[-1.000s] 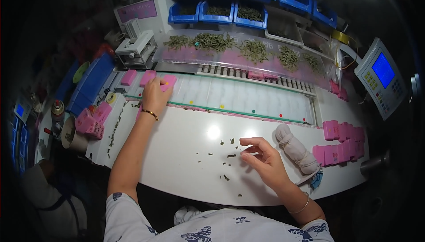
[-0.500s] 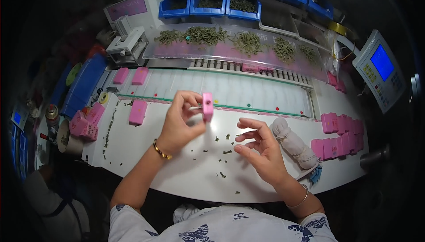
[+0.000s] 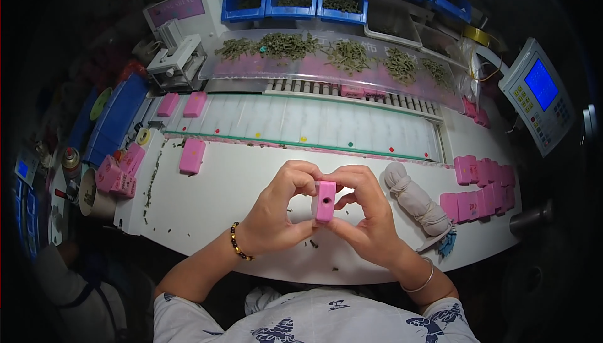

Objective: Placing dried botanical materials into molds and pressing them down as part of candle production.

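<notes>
Over the white worktop (image 3: pixel 220 198), both hands grip one pink rubber mould (image 3: pixel 325 201). It stands upright, its narrow end with a small dark round hole facing me. My left hand (image 3: pixel 276 208) pinches it from the left, fingers on the top edge and thumb at the bottom. From the right, my right hand (image 3: pixel 367 214) holds it the same way, fingers curled. A few small dark green bits (image 3: pixel 313 244) lie on the worktop below the hands. Another pink mould (image 3: pixel 192 156) lies by itself to the left, near the green-edged strip.
Stacked pink moulds (image 3: pixel 480 192) stand at the right, beside a rolled grey cloth (image 3: pixel 414 200). Behind runs a pale panel (image 3: pixel 326 126) with coloured dots. A clear shelf (image 3: pixel 251 70) carries green piece heaps, below blue bins (image 3: pixel 292 11). A keypad display (image 3: pixel 540 95) juts in at right.
The pink mould has come down and toward me, slightly right, in my left hand. My right hand, empty and apart before, has closed on it as well.
</notes>
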`<act>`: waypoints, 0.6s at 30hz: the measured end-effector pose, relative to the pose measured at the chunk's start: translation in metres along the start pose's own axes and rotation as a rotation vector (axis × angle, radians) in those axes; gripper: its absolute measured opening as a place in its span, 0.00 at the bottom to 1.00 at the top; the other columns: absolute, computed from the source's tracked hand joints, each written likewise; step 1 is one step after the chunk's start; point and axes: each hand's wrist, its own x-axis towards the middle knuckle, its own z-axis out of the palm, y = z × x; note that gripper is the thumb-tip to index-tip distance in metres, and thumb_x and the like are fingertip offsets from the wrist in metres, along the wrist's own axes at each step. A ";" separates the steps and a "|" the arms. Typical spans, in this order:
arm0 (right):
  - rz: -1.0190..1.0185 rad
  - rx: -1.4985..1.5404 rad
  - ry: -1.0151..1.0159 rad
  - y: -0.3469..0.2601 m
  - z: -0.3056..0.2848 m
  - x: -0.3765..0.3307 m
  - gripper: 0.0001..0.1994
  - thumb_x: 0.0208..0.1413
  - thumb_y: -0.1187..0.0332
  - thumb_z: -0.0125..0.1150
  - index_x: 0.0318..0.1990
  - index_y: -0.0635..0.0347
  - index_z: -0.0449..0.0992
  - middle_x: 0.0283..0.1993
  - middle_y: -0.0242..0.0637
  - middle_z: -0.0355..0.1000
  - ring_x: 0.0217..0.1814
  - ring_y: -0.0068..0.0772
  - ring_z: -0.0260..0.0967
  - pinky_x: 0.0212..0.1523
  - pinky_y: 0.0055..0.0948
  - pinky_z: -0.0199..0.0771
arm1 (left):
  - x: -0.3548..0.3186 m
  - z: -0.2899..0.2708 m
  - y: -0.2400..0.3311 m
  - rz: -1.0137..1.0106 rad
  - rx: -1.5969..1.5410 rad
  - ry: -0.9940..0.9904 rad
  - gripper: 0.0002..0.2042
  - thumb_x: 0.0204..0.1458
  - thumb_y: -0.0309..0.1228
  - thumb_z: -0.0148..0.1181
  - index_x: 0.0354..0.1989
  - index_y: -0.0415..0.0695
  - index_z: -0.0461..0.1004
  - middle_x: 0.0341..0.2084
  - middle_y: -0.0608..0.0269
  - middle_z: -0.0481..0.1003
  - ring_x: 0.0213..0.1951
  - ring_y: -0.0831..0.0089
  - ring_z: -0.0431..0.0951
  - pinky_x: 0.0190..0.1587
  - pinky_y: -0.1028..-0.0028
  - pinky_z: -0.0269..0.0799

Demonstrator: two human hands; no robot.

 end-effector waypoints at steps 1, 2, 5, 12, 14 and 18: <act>0.007 -0.015 -0.042 0.000 -0.003 0.001 0.26 0.48 0.77 0.67 0.57 0.57 0.69 0.55 0.43 0.65 0.50 0.33 0.70 0.42 0.29 0.77 | 0.001 -0.003 0.002 -0.001 -0.001 0.000 0.25 0.42 0.16 0.67 0.47 0.44 0.62 0.50 0.54 0.66 0.53 0.67 0.72 0.57 0.68 0.74; 0.013 -0.029 -0.084 0.000 -0.005 0.001 0.25 0.48 0.77 0.67 0.56 0.59 0.69 0.54 0.43 0.66 0.49 0.34 0.70 0.42 0.30 0.78 | 0.003 -0.008 0.006 -0.075 0.004 -0.073 0.26 0.43 0.17 0.69 0.47 0.44 0.61 0.49 0.56 0.66 0.53 0.68 0.72 0.57 0.67 0.74; 0.077 -0.016 -0.148 -0.002 -0.011 -0.002 0.25 0.51 0.77 0.65 0.58 0.61 0.68 0.53 0.43 0.67 0.52 0.35 0.71 0.44 0.30 0.80 | 0.004 -0.011 0.010 -0.217 -0.075 -0.151 0.27 0.44 0.18 0.71 0.49 0.45 0.60 0.47 0.58 0.67 0.52 0.70 0.72 0.57 0.67 0.74; 0.448 0.552 -0.041 0.009 -0.026 -0.005 0.24 0.61 0.75 0.59 0.64 0.69 0.64 0.57 0.39 0.70 0.54 0.28 0.72 0.52 0.28 0.80 | 0.001 -0.008 0.008 -0.436 -0.590 0.116 0.30 0.47 0.15 0.67 0.56 0.41 0.57 0.49 0.61 0.62 0.60 0.63 0.70 0.56 0.68 0.76; 0.560 0.682 0.037 0.016 -0.025 -0.005 0.23 0.62 0.74 0.57 0.64 0.68 0.64 0.56 0.39 0.71 0.54 0.27 0.72 0.52 0.27 0.79 | -0.001 0.002 0.007 -0.358 -0.519 0.201 0.32 0.48 0.13 0.65 0.59 0.41 0.55 0.46 0.61 0.62 0.64 0.58 0.67 0.58 0.67 0.75; 0.620 0.766 0.159 0.022 -0.020 -0.007 0.23 0.65 0.72 0.54 0.66 0.66 0.62 0.52 0.36 0.72 0.49 0.22 0.72 0.46 0.23 0.77 | -0.006 0.019 0.006 -0.234 -0.398 0.200 0.34 0.50 0.15 0.64 0.63 0.41 0.52 0.48 0.60 0.64 0.63 0.58 0.68 0.61 0.64 0.71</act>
